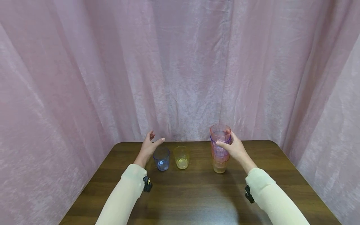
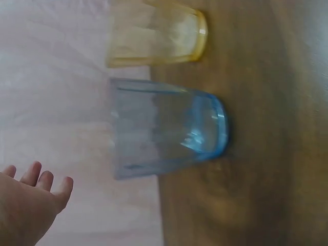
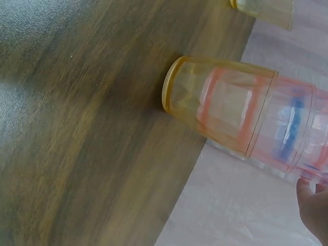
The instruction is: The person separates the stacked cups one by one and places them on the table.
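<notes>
A stack of clear plastic cups [image 1: 220, 154] stands upright on the right of the table, with a yellow cup [image 3: 187, 95] lowest and pink and blue-purple ones nested above it. My right hand [image 1: 237, 149] grips the stack's upper part, thumb in front and fingers round the far side. To the left, a blue cup [image 1: 162, 164] stands upright beside a single yellow cup [image 1: 182, 161]. My left hand [image 1: 148, 147] is just left of the blue cup, fingers loosely spread and holding nothing. In the left wrist view the blue cup [image 2: 169, 132] is apart from the fingers.
Everything stands near the far edge of a brown wooden table [image 1: 191, 197]. Pink curtains [image 1: 180, 68] hang right behind that edge and along both sides. A black wrist camera [image 1: 147, 184] is strapped on the left sleeve, another [image 1: 248, 194] on the right.
</notes>
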Demonstrator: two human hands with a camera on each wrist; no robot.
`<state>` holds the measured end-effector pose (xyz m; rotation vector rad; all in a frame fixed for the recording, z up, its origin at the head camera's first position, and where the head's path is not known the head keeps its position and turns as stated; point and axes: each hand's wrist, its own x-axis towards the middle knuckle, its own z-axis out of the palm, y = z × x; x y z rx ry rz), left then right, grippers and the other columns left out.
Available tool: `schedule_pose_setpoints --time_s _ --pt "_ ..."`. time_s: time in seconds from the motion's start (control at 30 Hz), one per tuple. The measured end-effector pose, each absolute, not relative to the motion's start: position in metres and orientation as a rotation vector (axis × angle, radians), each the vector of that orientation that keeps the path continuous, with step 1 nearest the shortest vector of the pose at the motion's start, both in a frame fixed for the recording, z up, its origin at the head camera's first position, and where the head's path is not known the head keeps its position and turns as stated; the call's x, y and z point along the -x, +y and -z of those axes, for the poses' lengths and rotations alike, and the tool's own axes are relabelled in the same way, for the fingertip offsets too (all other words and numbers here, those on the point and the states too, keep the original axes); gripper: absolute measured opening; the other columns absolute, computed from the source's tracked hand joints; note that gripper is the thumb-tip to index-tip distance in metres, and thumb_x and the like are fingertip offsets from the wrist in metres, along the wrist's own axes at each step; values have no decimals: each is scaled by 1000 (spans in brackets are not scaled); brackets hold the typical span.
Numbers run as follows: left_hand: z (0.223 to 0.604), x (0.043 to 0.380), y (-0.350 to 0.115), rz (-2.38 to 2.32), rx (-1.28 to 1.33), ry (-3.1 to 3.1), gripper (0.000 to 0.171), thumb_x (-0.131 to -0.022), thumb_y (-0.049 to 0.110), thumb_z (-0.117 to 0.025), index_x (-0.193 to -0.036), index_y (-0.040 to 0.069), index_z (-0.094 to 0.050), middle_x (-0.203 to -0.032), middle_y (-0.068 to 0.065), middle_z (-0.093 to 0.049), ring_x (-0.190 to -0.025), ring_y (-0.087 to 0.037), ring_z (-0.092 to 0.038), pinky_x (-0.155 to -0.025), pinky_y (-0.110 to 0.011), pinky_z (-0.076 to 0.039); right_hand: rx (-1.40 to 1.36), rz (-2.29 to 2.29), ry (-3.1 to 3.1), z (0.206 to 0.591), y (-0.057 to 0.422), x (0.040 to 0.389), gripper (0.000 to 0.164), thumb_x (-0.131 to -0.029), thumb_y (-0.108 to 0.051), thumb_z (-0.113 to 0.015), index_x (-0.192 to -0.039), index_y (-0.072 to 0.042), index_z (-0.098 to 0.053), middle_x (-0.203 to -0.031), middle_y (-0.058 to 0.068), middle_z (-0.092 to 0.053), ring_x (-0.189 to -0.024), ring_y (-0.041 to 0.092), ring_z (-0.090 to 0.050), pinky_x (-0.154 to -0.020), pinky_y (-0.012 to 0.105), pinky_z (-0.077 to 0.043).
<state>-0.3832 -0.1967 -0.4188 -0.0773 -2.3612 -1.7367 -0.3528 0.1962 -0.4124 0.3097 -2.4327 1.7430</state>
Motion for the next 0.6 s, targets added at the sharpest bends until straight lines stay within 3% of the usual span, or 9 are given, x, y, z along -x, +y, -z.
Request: schedule_pose_setpoints --time_s 0.23,0.43,0.6 --pt "392 389 -175 1749 194 -2356 89 -88 30 -76 -156 8 -23 -153 -20 -33 -144 -33 -28 -115 -47 -28 -309 -1737 -2436 414 197 354 89 -89 -30 -77 -156 -4 -24 -146 28 -44 -134 43 -42 -111 54 -33" --pt "377 392 -153 1774 256 -2365 88 -87 31 -78 -155 11 -27 -152 -17 -36 -142 -31 -31 -113 -49 -33 -306 -1730 -2446 419 198 357 85 -88 -21 -77 -152 4 -27 -143 31 -45 -133 46 -42 -110 56 -33" --pt "370 395 -129 1821 332 -2337 87 -86 26 -79 -155 9 -29 -149 -16 -41 -141 -33 -33 -112 -47 -34 -282 -1746 -2460 420 199 356 88 -87 -25 -78 -153 2 -26 -144 29 -45 -134 45 -42 -110 56 -33"
